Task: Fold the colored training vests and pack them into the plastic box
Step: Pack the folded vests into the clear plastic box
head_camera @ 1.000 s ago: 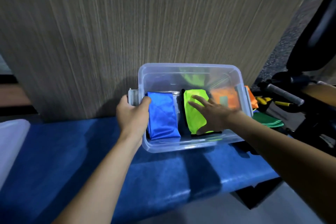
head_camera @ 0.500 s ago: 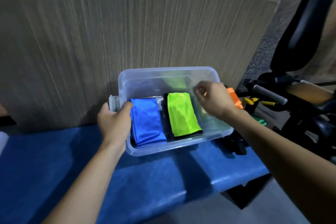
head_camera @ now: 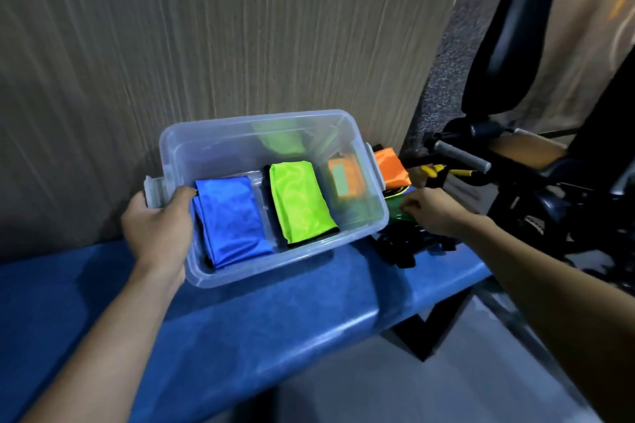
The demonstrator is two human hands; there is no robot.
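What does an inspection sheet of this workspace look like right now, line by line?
Surface: blue padded bench, box at its far edge.
Job's things: clear plastic box holds folded blue vest and lime vest; orange vest and green vest lie outside, right.
Clutter: black straps.
Grippers: left hand grips the box's left rim; right hand curled at the green vest, grip unclear.
Cables: nothing seen.
Surroundings: wood-grain panel, gym equipment.
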